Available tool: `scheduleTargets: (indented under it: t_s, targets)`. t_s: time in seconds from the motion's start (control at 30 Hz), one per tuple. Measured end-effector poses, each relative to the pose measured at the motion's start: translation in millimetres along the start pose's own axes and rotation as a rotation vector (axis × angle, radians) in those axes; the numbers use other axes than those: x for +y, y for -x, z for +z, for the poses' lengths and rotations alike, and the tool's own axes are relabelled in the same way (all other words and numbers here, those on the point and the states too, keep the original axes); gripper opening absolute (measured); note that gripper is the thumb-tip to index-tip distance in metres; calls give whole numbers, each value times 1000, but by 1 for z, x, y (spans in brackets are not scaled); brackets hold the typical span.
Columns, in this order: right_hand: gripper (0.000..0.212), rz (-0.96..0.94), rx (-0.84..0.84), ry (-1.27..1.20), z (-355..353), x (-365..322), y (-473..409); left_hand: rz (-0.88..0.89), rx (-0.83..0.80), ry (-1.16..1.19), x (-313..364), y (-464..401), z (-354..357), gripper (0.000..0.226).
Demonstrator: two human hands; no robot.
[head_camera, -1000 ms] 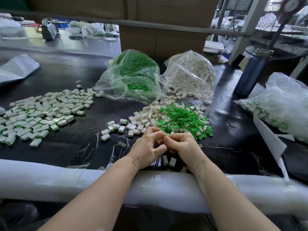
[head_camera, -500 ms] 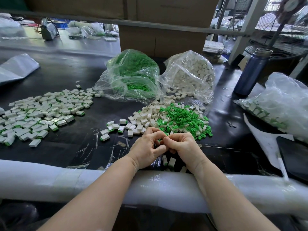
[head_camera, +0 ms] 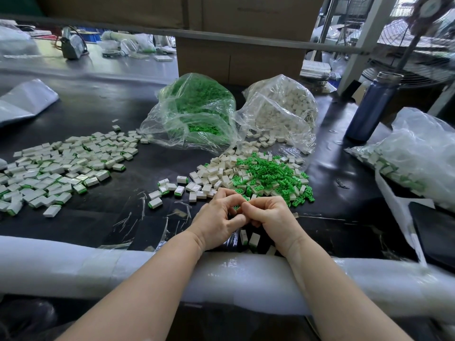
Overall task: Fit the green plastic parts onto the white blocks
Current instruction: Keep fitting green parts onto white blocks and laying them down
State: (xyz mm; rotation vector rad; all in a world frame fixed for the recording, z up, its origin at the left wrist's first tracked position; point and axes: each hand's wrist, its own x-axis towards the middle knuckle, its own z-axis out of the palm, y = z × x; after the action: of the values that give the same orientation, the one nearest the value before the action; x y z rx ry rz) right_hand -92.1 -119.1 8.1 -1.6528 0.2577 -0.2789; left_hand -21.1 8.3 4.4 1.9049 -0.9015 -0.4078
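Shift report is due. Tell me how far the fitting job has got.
Done: a big spread of fitted blocks at left. In hand: left hand and right hand pinch a part together. Left: loose green parts, white blocks, two nearly full bags.

Two hands, left (head_camera: 216, 221) and right (head_camera: 273, 217), meet in one grip. Beyond the grip stand two clear bags, one of green parts (head_camera: 194, 112), one of white blocks (head_camera: 283, 109). One blue bottle (head_camera: 371, 107) stands far right of it. Loose pieces are too many to count.

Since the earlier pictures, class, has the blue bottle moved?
No. The blue bottle stands in the same spot beside the bag of white blocks.
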Motion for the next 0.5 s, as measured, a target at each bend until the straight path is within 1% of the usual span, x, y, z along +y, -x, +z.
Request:
scheduleTargets:
  t_s: [0.37, 0.5]
  targets:
    - [19, -1, -9, 2, 1, -2, 1, -3, -4, -5, 2, 0, -1, 11]
    - [19, -4, -35, -9, 2, -3, 1, 2, 5, -25, 2, 0, -2, 9]
